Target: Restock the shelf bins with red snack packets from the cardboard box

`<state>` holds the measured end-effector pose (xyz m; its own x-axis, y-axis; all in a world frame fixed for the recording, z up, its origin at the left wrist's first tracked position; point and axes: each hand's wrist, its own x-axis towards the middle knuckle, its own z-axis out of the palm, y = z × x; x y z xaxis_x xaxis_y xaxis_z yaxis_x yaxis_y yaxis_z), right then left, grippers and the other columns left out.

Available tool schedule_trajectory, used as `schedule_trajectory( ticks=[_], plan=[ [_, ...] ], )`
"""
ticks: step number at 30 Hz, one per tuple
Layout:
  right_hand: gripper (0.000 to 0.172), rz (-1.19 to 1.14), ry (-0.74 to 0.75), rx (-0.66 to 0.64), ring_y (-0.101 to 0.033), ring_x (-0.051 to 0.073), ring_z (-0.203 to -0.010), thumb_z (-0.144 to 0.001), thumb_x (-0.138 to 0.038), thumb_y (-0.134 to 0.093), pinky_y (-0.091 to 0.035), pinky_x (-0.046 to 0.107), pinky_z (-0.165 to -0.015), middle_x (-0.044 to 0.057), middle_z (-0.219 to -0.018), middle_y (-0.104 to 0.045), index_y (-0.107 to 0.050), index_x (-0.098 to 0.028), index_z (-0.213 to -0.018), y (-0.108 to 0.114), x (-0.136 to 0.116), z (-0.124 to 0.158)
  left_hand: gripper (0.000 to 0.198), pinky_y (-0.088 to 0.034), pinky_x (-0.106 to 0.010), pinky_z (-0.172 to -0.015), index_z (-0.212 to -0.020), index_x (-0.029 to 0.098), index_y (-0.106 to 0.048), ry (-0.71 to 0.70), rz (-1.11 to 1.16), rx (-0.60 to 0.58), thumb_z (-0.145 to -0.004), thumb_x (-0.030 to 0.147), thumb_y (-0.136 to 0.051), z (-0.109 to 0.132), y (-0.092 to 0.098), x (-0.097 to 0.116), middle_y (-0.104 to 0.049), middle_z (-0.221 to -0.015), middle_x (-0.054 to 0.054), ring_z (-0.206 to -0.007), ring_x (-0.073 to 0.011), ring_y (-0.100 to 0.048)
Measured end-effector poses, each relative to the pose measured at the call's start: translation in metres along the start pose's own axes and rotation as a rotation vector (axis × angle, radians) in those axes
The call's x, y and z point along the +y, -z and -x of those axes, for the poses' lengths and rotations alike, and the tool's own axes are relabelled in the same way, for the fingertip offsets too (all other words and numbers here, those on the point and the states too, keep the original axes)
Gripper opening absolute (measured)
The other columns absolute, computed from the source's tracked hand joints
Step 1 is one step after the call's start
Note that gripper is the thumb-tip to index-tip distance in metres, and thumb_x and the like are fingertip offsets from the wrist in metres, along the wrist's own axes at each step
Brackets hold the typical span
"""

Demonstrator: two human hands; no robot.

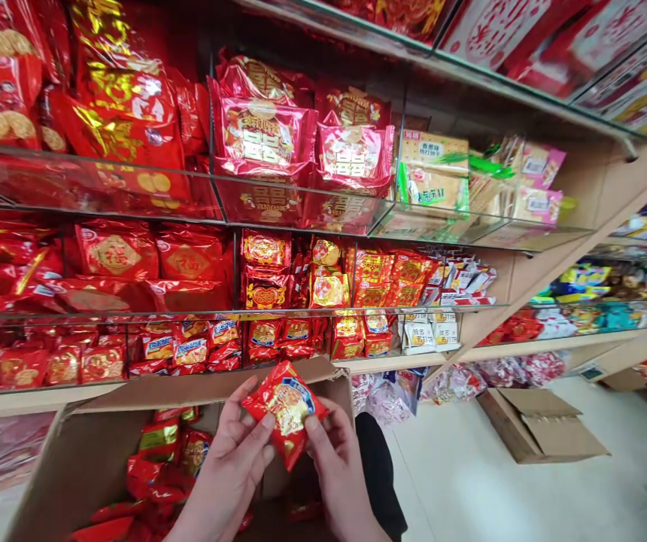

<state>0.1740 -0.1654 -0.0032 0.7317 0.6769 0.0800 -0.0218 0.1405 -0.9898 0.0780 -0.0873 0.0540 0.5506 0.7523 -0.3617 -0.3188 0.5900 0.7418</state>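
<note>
A small red and gold snack packet (288,410) is held up between my two hands, tilted, its printed face toward me. My left hand (247,444) pinches its left side with thumb and fingers. At the packet's right side, my right hand (332,452) grips it the same way. Both hands are above an open cardboard box (69,459) that has several loose red packets (157,478) inside. My forearms hide part of the box's contents.
Shelves with clear fronts (301,207) hold rows of red packets, pink packets (267,135) and pale cracker packs (433,173). The bottom row (264,335) stands just behind the box. On the tiled floor to the right lies a closed cardboard box (538,425). Bagged goods (388,399) sit below the shelf.
</note>
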Motion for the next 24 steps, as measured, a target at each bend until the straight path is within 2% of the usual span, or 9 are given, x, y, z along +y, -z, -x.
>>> schedule_trajectory(
  ticks=[2,5,9,13,16,18,20,22,24],
  plan=[
    [0.028,-0.155,-0.161,-0.048,-0.059,0.015,-0.072,-0.079,-0.040,-0.057,-0.049,0.027,-0.065,0.002,-0.080,-0.060,-0.054,-0.018,-0.098,-0.005,0.000,-0.001,0.068,-0.050,-0.031,-0.081,-0.124,0.035,-0.036,0.007,-0.038,0.000,-0.066,0.027,-0.070,0.001,-0.001,-0.006,-0.063,-0.108,-0.002,-0.101,-0.0203,-0.059],
    [0.024,-0.236,-0.206,-0.039,-0.056,0.012,-0.063,-0.076,-0.039,-0.062,-0.046,0.023,-0.061,-0.001,-0.071,-0.058,-0.055,-0.018,-0.085,-0.007,0.001,0.001,0.062,-0.047,-0.030,-0.086,-0.117,0.028,-0.041,-0.016,-0.168,-0.010,-0.064,0.028,-0.072,-0.001,0.004,-0.016,-0.064,-0.105,-0.003,-0.099,-0.0187,-0.059],
    [0.024,-0.228,-0.217,-0.121,-0.057,0.013,-0.063,-0.074,-0.039,-0.063,-0.047,0.024,-0.059,0.000,-0.073,-0.061,-0.055,-0.019,-0.082,-0.001,0.002,0.005,0.047,-0.048,-0.033,-0.084,-0.102,0.023,-0.046,-0.020,-0.322,-0.010,-0.063,0.028,-0.072,-0.008,0.012,-0.015,-0.067,-0.095,-0.004,-0.088,-0.0186,-0.062],
    [0.028,-0.252,-0.160,-0.171,-0.059,0.015,-0.064,-0.076,-0.041,-0.061,-0.049,0.027,-0.060,0.001,-0.074,-0.062,-0.056,-0.020,-0.093,0.001,0.001,-0.002,0.053,-0.048,-0.033,-0.083,-0.103,0.023,-0.051,-0.054,-0.407,-0.157,-0.056,0.024,-0.076,-0.014,0.004,0.003,-0.066,-0.102,-0.006,-0.092,-0.0220,-0.061],
    [0.029,-0.290,-0.150,-0.121,-0.059,0.014,-0.059,-0.075,-0.042,-0.062,-0.049,0.028,-0.056,0.002,-0.073,-0.062,-0.054,-0.019,-0.092,-0.002,-0.002,-0.014,0.065,-0.048,-0.029,-0.079,-0.112,0.024,-0.051,-0.139,-0.419,-0.127,-0.053,0.021,-0.077,-0.020,-0.012,0.009,-0.066,-0.103,-0.006,-0.095,-0.0222,-0.060],
    [0.032,-0.314,-0.168,-0.077,-0.057,0.014,-0.054,-0.074,-0.045,-0.062,-0.048,0.026,-0.050,0.002,-0.069,-0.060,-0.052,-0.019,-0.089,-0.001,-0.003,-0.023,0.058,-0.048,-0.024,-0.060,-0.109,0.022,-0.053,-0.089,-0.463,-0.090,-0.055,0.024,-0.076,-0.030,-0.021,0.010,-0.068,-0.091,-0.005,-0.080,-0.0197,-0.063],
    [0.034,-0.265,-0.171,-0.040,-0.056,0.013,-0.051,-0.075,-0.048,-0.059,-0.045,0.024,-0.045,0.001,-0.069,-0.059,-0.052,-0.018,-0.089,0.008,-0.003,-0.031,0.044,-0.040,-0.019,-0.045,-0.099,0.018,-0.056,0.034,-0.541,-0.085,-0.060,0.028,-0.073,-0.046,-0.026,0.013,-0.068,-0.080,-0.004,-0.063,-0.0146,-0.061],
    [0.032,-0.107,-0.119,0.013,-0.055,0.013,-0.052,-0.077,-0.047,-0.057,-0.043,0.023,-0.045,0.002,-0.069,-0.059,-0.054,-0.017,-0.088,0.023,-0.003,-0.038,0.036,-0.038,-0.017,-0.044,-0.092,0.017,-0.057,0.124,-0.540,-0.065,-0.061,0.027,-0.072,-0.068,-0.027,0.021,-0.068,-0.076,-0.004,-0.057,-0.0113,-0.059],
    [0.027,0.094,0.000,0.113,-0.056,0.014,-0.059,-0.080,-0.043,-0.054,-0.045,0.024,-0.052,0.002,-0.069,-0.059,-0.056,-0.016,-0.085,0.039,-0.001,-0.043,0.033,-0.044,-0.020,-0.051,-0.086,0.017,-0.056,0.165,-0.458,-0.016,-0.059,0.023,-0.074,-0.093,-0.027,0.031,-0.069,-0.074,-0.005,-0.057,-0.0118,-0.060]
  ],
)
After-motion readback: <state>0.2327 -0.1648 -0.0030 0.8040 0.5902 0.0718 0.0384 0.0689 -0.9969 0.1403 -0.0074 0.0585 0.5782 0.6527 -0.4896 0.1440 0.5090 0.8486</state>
